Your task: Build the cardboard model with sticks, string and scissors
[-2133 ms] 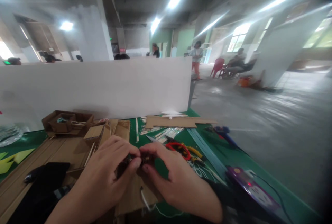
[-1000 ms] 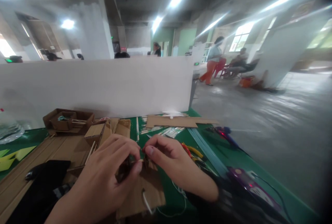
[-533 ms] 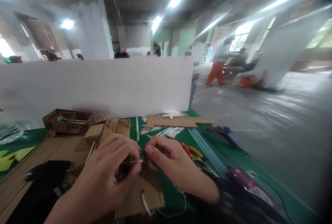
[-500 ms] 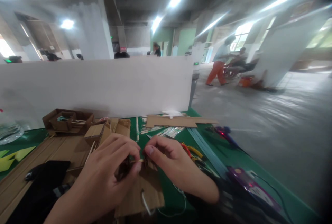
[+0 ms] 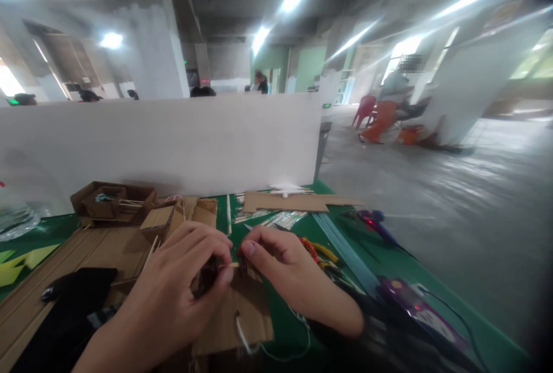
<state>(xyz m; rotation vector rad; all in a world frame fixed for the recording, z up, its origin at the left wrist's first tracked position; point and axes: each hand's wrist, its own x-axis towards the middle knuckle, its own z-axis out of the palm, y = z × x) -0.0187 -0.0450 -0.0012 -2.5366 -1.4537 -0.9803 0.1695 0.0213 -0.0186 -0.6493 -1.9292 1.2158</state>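
Thumb and fingers of my left hand [image 5: 173, 281] pinch a short, thin wooden stick [image 5: 234, 265], whose pale end sticks out toward the right. Close beside it, my right hand [image 5: 294, 275] has its thumb and forefinger pressed together; what they hold, if anything, is hidden. Beneath both hands is a brown cardboard piece [image 5: 242, 312], with a white cord [image 5: 244, 332] coming out of it and trailing to the right. The fingers cover part of its upper end.
Cardboard boxes [image 5: 112, 203] and a large cardboard sheet [image 5: 103, 249] lie left. Wooden sticks [image 5: 289, 220], a cardboard strip [image 5: 285, 201], yellow-handled pliers [image 5: 324, 251] and a purple device [image 5: 421, 309] rest on the green table. A white partition [image 5: 173, 142] stands behind.
My hands have barely moved; the left fingers and the stick have shifted slightly. In the background, a person in orange trousers has moved right, and a red chair now shows.
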